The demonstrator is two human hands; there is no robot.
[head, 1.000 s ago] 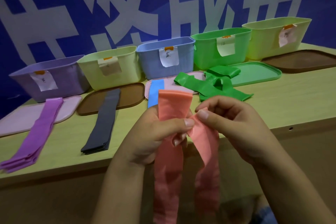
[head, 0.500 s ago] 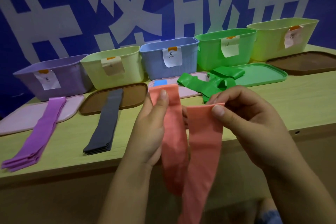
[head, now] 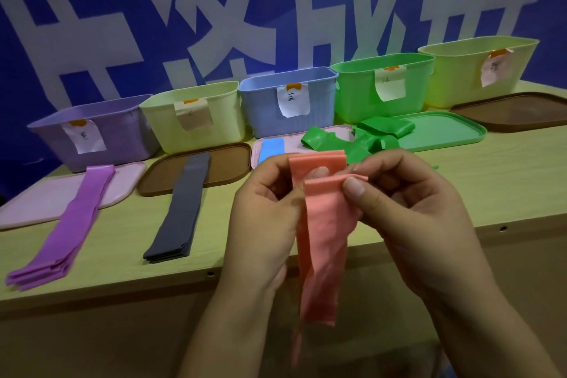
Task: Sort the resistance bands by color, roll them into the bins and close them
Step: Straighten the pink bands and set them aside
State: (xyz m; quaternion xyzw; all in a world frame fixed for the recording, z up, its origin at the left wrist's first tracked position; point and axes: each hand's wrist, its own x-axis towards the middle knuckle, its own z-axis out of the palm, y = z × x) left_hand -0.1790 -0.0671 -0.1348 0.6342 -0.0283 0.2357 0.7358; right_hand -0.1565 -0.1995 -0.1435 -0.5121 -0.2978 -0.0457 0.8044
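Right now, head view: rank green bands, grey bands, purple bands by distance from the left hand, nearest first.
1. Green bands: just beyond the left hand, to its right, on the lids.
2. Grey bands: to the hand's left, mid table.
3. Purple bands: far left, over the table's left end.
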